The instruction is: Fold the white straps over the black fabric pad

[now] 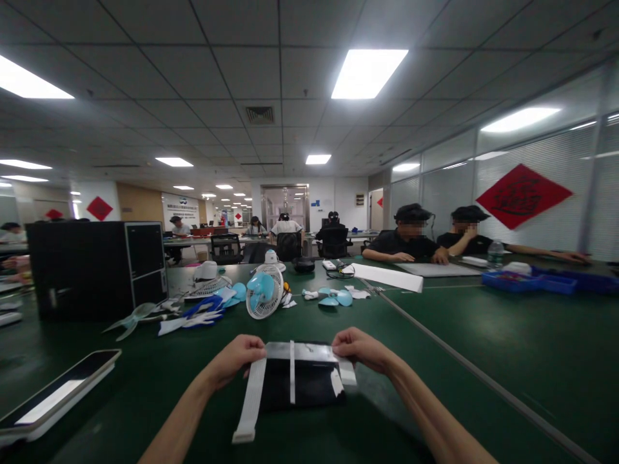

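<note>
In the head view, at the near side of the one green table [478, 393], a single flat panel [309, 383], black below a silvery upper band, is held between two bare hands. The fingers of the left hand [242, 354] are closed in a pinch on its upper left corner; those of the right hand [362, 348] pinch the upper right corner. Whether the panel's lower edge touches the table cannot be told. One white ribbon cable [251, 399] hangs down from beside the left fingers, one narrow white strip [292, 374] crosses the panel's middle, and one white tab [347, 372] shows below the right fingers.

To the left lies one slab-shaped device [60, 396] with a dark screen, and behind it stands one black computer case [82, 270]. Beyond the hands, one round fan head [264, 292] with light blue blades stands tilted; left of it lie blue-and-white gloves [198, 314], too heaped to count, and one pale loose blade piece [133, 320]. Right of the fan head sits one loose light blue blade piece [336, 298], and farther back one long white board [389, 277].

At the far right are two co-workers in dark caps, one clear bottle [496, 254] and at least two blue trays [512, 283]. One large red diamond sign [525, 195] hangs behind them.
</note>
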{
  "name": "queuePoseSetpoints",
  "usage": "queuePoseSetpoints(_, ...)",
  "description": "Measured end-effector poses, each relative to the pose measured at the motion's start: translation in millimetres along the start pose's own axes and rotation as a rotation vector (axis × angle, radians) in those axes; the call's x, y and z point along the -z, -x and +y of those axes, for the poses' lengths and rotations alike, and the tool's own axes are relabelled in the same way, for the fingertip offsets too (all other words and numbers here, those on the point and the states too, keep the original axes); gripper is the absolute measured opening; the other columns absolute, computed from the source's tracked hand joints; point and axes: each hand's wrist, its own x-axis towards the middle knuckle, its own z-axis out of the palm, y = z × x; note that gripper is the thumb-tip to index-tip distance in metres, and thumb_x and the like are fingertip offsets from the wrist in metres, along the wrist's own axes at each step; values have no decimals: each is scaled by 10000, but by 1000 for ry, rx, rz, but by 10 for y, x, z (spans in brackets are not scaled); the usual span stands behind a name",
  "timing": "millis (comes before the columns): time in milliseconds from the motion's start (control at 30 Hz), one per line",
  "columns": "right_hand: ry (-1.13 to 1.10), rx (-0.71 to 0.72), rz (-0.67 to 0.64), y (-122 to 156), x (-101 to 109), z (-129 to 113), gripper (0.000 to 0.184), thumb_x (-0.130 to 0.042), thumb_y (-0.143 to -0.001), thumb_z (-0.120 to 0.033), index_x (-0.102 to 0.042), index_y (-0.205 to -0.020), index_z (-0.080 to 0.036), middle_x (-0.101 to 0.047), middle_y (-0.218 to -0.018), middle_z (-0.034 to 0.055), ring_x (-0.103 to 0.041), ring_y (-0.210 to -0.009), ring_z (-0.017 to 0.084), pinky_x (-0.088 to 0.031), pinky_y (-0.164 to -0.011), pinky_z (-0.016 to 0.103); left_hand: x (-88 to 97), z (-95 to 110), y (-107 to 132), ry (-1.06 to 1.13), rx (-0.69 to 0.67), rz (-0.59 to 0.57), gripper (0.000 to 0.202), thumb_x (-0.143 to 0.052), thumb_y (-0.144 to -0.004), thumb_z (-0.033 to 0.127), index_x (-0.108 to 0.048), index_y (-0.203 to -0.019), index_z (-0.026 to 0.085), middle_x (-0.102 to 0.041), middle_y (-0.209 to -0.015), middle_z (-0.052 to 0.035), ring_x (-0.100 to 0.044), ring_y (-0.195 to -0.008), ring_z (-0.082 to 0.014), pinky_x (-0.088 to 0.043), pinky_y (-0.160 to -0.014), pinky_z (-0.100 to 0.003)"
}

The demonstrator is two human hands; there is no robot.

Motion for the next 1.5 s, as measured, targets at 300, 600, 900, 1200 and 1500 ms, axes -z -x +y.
queuePoseSetpoints(300, 218, -120, -96, -57, -52, 161, 52, -626, -619, -204, -623, -628, -153, -515, -488, -61, -437, -449, 68, -327, -438, 182, 6, -252, -59, -267, 211, -219, 395, -661, -649, 546, -608, -657, 155, -545, -519, 31, -472, -451, -87, -312, -437, -203)
queuePoseSetpoints(600, 351, -120, -61, -116, -87, 260, 68, -633, -634, -184, -657, -685, -146, -553, -524, -45, -448, -458, 75, -320, -435, 186, 21, -262, -83, -433, 208, -201, 369, -640, -656, 537, -623, -630, 170, -519, -525, 43, -445, -492, -96, -306, -491, -222)
queuePoseSetpoints(900, 459, -110, -42, -159, -89, 294, 83, -642, -654, -190, -681, -715, -149, -573, -558, -39, -469, -492, 82, -332, -447, 185, 6, -257, -74, -499, 195, -182, 288, -598, -700, 460, -634, -633, 182, -533, -571, 38, -456, -541, -113, -304, -530, -237)
queuePoseSetpoints(1200, 575, -71, -23, -149, -79, 256, 132, -638, -676, -188, -716, -772, -141, -650, -669, -11, -545, -600, 110, -391, -535, 201, -14, -340, -134, -557, 183, -159, 303, -585, -693, 460, -626, -639, 164, -509, -559, 44, -450, -545, -110, -296, -520, -234)
queuePoseSetpoints(1500, 629, -37, -2, -138, -96, 267, 148, -650, -670, -205, -725, -785, -151, -684, -712, -8, -580, -653, 121, -408, -571, 202, -55, -260, -91, -678, 222, -79, 224, -598, -699, 388, -635, -702, 167, -561, -659, 28, -512, -642, -140, -320, -546, -241)
